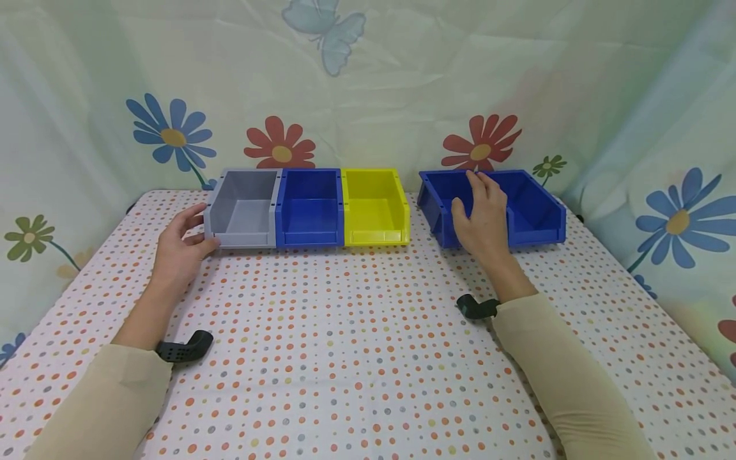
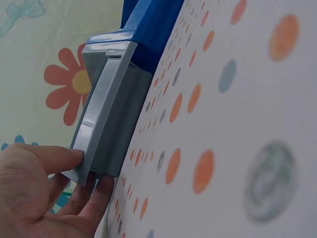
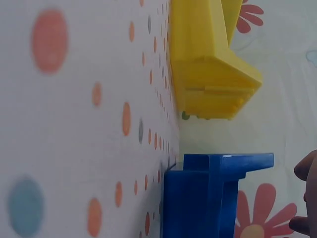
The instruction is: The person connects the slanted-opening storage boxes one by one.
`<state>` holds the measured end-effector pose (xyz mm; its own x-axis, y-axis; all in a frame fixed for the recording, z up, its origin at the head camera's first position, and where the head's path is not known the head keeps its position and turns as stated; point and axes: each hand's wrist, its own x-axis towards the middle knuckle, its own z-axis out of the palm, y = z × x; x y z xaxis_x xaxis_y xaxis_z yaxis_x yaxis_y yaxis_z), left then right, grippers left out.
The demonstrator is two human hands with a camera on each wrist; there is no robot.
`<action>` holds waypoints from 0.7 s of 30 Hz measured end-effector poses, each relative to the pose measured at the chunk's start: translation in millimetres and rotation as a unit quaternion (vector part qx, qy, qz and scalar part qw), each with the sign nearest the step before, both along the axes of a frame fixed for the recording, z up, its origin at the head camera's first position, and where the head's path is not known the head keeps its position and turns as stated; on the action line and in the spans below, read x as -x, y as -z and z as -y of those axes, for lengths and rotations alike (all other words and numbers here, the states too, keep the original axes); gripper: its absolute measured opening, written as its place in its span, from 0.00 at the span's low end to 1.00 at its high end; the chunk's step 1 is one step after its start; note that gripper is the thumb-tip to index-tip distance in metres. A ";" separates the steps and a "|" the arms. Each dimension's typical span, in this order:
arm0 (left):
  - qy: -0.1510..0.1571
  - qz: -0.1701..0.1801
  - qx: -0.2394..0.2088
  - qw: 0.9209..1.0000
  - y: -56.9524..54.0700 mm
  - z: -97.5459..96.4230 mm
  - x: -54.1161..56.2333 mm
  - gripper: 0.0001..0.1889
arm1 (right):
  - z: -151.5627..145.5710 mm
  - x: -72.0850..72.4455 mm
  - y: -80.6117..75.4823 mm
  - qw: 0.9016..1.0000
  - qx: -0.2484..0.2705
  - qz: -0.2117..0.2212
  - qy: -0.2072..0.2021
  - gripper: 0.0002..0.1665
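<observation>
Sitting pinched by left fingers (image 2: 98, 202), the grey bin (image 1: 244, 240) looks smooth, open-topped.

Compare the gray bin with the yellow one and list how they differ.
Colour: the gray bin is dull, the yellow bin bright.
Place: the gray bin ends the row of three on the left, the yellow bin on the right.
Contact: the left hand grips the gray bin at its left front edge; no hand touches the yellow bin.
Both stand upright, look empty and adjoin the middle blue bin.
</observation>
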<state>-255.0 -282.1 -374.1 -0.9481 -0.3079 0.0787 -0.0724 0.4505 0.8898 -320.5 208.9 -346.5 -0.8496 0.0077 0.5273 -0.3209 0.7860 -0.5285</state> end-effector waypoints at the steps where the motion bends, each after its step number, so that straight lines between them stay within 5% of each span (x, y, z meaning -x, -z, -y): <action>1: 0.000 0.000 0.000 1.000 0.1 0.2 0.1 0.40 | -1.1 0.2 0.2 1.000 -0.001 0.004 0.003 0.35; 21: -0.003 0.000 0.006 1.000 -0.2 -1.0 0.6 0.41 | -8.9 -0.9 0.0 0.988 -0.088 0.121 0.042 0.38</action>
